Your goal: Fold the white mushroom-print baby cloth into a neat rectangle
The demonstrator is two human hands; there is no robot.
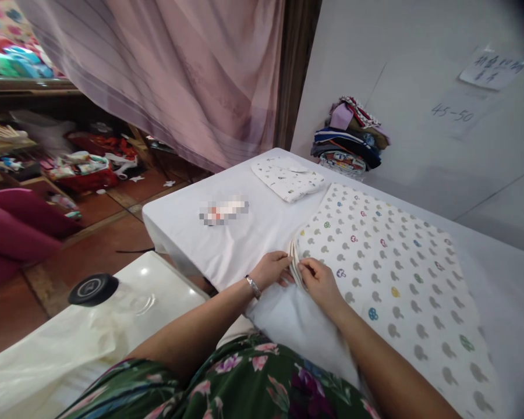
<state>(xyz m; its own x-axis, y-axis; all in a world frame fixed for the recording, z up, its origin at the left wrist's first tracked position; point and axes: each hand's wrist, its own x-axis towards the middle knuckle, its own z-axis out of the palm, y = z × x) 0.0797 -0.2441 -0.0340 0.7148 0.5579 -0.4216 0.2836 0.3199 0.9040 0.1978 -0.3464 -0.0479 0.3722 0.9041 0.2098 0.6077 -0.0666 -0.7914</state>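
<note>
A white cloth printed with small grey and coloured mushrooms (388,273) lies folded flat on the white-covered table (192,233). My left hand (271,270) and my right hand (318,280) meet at the cloth's near-left corner. Both pinch the stacked edges of the folded layers there, with fingers closed on the fabric. A silver bracelet sits on my left wrist. A smaller folded white printed garment (287,178) rests farther back on the table.
A pile of folded colourful clothes (350,139) leans against the white wall at the back. A pink curtain (179,70) hangs behind the table. A white appliance with a black cap (92,289) stands at my left. Cluttered goods cover the floor at far left.
</note>
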